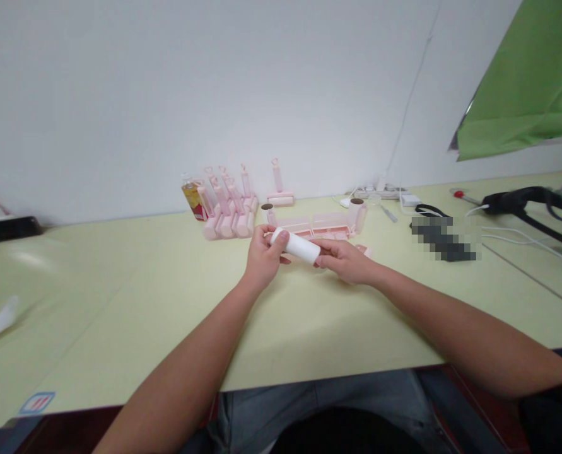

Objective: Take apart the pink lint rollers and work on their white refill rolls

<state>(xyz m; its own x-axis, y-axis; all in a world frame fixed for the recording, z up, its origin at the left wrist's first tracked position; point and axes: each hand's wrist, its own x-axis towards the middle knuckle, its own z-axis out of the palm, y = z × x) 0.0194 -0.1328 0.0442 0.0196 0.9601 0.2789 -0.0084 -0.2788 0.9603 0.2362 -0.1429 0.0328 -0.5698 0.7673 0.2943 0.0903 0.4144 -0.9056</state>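
A white lint roller refill [297,246] is held slightly tilted above the table, its right end lower than its left. My left hand [265,252] is closed around the left end, thumb on top. At the right end, the fingers of my right hand [344,259] grip the roll from the side and below. Behind the hands lie opened pink plastic roller cases [330,232], partly covered by my hands. Two upright rolls with brown cores flank them, a left roll [268,214] and a right roll [357,214].
Several pink lint rollers [231,217] stand in rows at the back, near a drink bottle [194,198]. One more pink roller [281,198] is by the wall. Power strip [380,192], cables and black straps [526,208] lie right. A black phone [12,228] is far left.
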